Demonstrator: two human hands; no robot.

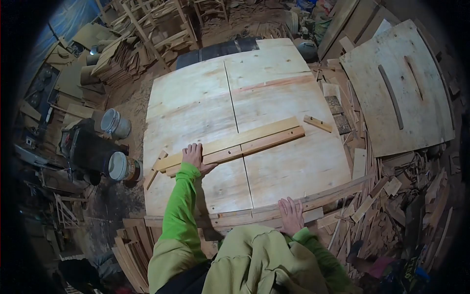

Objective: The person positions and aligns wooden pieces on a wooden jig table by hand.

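Two long wooden strips (pixel 264 132) lie side by side, slanted across a pale plywood panel (pixel 196 108). The nearer strip shows dark holes along it. My left hand (pixel 192 156) grips the strips near their left end, fingers over the far one and thumb along the near side. My right hand (pixel 292 215) lies with its fingers stretched over the narrow board (pixel 333 194) at the panel's near edge and holds nothing. A short wooden piece (pixel 317 123) with holes rests beyond the strips' right end. Another short piece (pixel 152 172) sits by their left end.
White buckets (pixel 115 124) stand on the floor at the left. A curved plywood sheet (pixel 391 83) with two slots leans at the right. Offcuts (pixel 377 206) heap up at the lower right, and stacked boards (pixel 117 63) lie at the back left.
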